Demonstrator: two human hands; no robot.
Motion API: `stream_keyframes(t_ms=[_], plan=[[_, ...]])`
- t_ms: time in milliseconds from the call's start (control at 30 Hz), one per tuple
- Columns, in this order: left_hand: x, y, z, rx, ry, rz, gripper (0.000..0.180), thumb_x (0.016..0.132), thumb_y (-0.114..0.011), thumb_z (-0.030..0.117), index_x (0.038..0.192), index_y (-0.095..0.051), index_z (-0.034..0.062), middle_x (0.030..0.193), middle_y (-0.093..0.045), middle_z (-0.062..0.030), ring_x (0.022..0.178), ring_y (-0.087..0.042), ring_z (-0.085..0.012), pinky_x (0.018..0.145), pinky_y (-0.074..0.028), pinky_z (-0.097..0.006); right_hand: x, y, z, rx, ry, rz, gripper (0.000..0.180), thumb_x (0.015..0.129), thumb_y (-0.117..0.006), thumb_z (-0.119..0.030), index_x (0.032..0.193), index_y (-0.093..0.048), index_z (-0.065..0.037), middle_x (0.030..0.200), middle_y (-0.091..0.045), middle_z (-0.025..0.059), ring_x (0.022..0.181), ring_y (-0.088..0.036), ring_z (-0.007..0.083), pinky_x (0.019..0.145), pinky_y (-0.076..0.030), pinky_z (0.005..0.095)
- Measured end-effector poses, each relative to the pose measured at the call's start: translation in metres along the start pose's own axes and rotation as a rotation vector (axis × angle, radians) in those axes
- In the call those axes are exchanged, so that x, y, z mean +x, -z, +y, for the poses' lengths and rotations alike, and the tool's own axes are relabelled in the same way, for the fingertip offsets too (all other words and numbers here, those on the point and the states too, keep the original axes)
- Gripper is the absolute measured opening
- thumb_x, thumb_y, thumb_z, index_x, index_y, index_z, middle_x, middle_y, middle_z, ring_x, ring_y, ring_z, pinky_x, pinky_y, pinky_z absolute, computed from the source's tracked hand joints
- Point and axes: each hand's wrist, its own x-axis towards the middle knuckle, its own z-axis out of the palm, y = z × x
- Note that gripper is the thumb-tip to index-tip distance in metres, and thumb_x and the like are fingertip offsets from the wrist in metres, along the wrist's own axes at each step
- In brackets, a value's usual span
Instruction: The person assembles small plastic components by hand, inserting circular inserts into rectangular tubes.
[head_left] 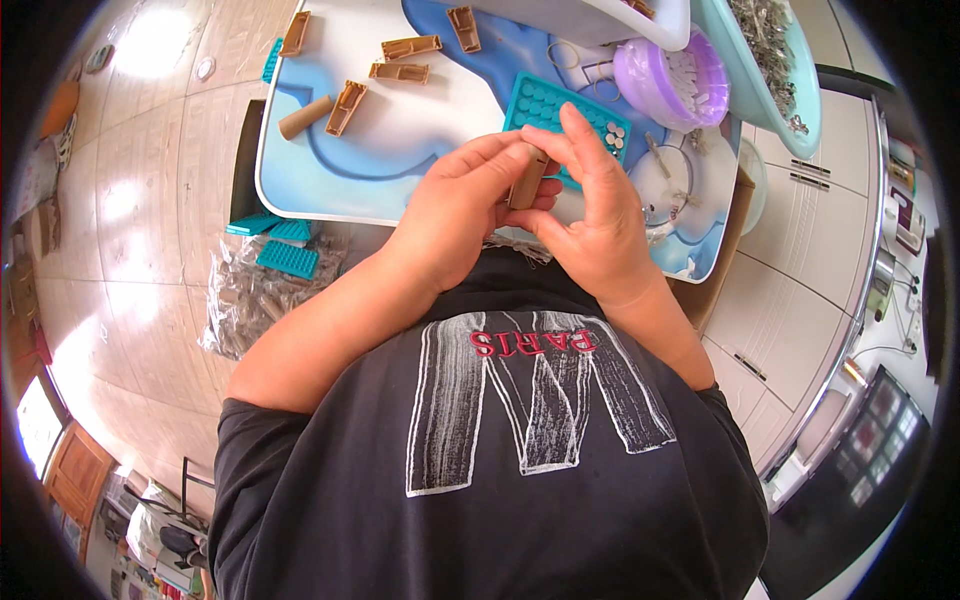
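Note:
A small brown block-shaped plastic casing (526, 187) is held between my two hands, above the near edge of the table. My left hand (455, 200) is closed around it, the thumb lying along its upper end. My right hand (607, 215) touches it from the other side, with the thumb at its lower end and a finger at its top; the index finger sticks up. Part of the casing is hidden by my fingers. Just beyond lies a teal tray (530, 100) with round hollows and a few small white discs.
Brown open casings (346, 107) and a brown rounded piece (306, 117) lie on the blue-and-white table (330, 190). A purple basket (640, 85) holds white pieces; beside it, a pale teal basin (800, 110) holds metal parts. Left of me sits a clear bag (240, 300) under teal trays (288, 258).

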Motion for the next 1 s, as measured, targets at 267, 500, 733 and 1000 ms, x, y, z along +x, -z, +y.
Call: stream_keyframes(t_ms=[267, 500, 733, 1000], plan=[[0.000, -0.003, -0.004, 0.274, -0.120, -0.020, 0.044, 0.088, -0.054, 0.000, 0.129, -0.038, -0.0045, 0.108, -0.059, -0.0123, 0.097, -0.059, -0.0177, 0.084, -0.049, -0.028, 0.000, 0.012, 0.003, -0.023, -0.068, 0.014, 0.063, 0.070, -0.076, -0.013, 0.126, -0.048, -0.004, 0.109, -0.060, 0.0126, 0.097, -0.058, 0.0263, 0.083, -0.047, 0.0348], [-0.008, -0.014, 0.001, 0.810, -0.315, 0.017, 0.039, 0.085, -0.061, 0.002, 0.120, -0.045, -0.0022, 0.097, -0.065, -0.0148, 0.091, -0.063, -0.0164, 0.077, -0.050, -0.028, -0.006, 0.016, 0.006, 0.371, -0.269, 0.039, 0.030, 0.082, -0.068, -0.015, 0.107, -0.059, 0.000, 0.100, -0.060, 0.0084, 0.087, -0.056, 0.0139, 0.083, -0.044, 0.0263], [-0.010, -0.016, -0.001, 0.891, -0.341, 0.024, 0.022, 0.081, -0.067, 0.006, 0.098, -0.055, -0.0022, 0.089, -0.067, -0.0120, 0.084, -0.064, -0.0147, 0.070, -0.050, -0.027, -0.014, 0.015, 0.004, 0.808, -0.384, 0.215, 0.024, 0.087, -0.063, -0.018, 0.101, -0.059, 0.002, 0.090, -0.060, 0.0028, 0.084, -0.053, 0.0091, 0.080, -0.041, 0.0235], [0.005, -0.016, -0.003, 0.458, -0.092, -0.081, 0.026, 0.090, -0.059, 0.017, 0.106, -0.052, -0.0025, 0.093, -0.064, -0.0098, 0.083, -0.062, -0.0125, 0.076, -0.050, -0.026, -0.007, 0.020, 0.013, 0.950, -0.575, 0.146, 0.025, 0.088, -0.062, -0.021, 0.099, -0.060, 0.002, 0.089, -0.063, 0.0040, 0.084, -0.054, 0.0095, 0.078, -0.043, 0.0243]])
